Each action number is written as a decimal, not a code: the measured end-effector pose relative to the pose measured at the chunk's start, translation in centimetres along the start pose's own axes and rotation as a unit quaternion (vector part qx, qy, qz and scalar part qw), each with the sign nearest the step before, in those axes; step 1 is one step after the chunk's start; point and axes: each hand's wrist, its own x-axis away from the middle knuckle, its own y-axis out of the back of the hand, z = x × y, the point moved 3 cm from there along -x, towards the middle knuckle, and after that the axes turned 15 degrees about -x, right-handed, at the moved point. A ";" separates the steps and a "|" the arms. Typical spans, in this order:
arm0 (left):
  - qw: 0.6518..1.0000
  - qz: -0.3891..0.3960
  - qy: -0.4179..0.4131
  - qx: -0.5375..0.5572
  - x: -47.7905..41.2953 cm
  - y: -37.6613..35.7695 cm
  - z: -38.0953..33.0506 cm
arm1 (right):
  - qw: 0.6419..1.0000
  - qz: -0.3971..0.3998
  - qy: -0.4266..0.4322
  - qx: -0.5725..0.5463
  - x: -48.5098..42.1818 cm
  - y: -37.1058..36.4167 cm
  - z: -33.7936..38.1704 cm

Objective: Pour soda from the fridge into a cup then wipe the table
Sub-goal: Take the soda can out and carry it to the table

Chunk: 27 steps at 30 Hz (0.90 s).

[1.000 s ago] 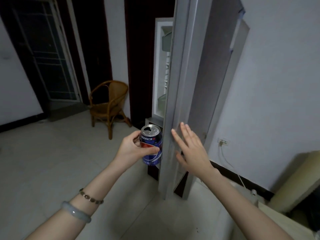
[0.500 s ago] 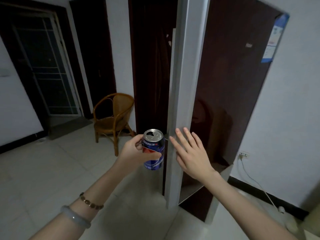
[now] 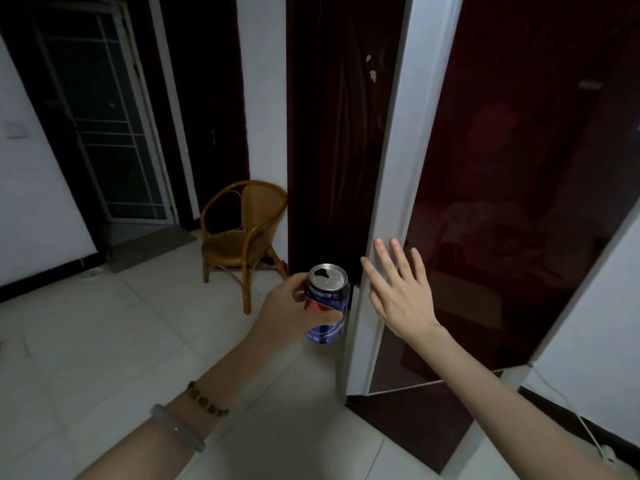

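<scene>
1. Soda can (image 3: 327, 303): blue, upright, with its top open. It is held in mid-air just left of the fridge door (image 3: 519, 168), above the tiled floor (image 3: 104, 341).
2. Left hand (image 3: 289, 311): fingers and thumb are wrapped round the side of the can, gripping it.
3. Right hand (image 3: 398, 296): holds nothing. The fingers are straight and slightly spread, and the palm faces the door's pale edge. The fingertips appear to rest on that edge.
4. Step in hand: the fetching stage seems to be at its end. The can is out of the fridge and the right hand is placed to press the door home. Whether the door is fully shut cannot be told.
5. Next move: the open can should be carried level to a cup. Neither cup nor worktop is in view.
</scene>
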 end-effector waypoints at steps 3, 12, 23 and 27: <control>1.000 0.005 -0.006 -0.008 -3.9 0.5 1.9 | 1.000 -0.016 0.004 0.007 -2.4 -2.8 -0.7; 0.999 0.038 -0.025 -0.013 -17.4 1.6 5.7 | 0.997 -0.067 0.020 0.033 -10.4 -10.8 -3.9; 0.996 0.085 -0.032 0.017 -30.2 -0.1 8.5 | 0.994 -0.047 -0.038 0.086 -17.9 -18.6 -8.8; 0.992 0.112 -0.060 0.008 -33.7 -0.9 8.4 | 0.991 -0.040 -0.072 0.109 -19.7 -21.0 -10.5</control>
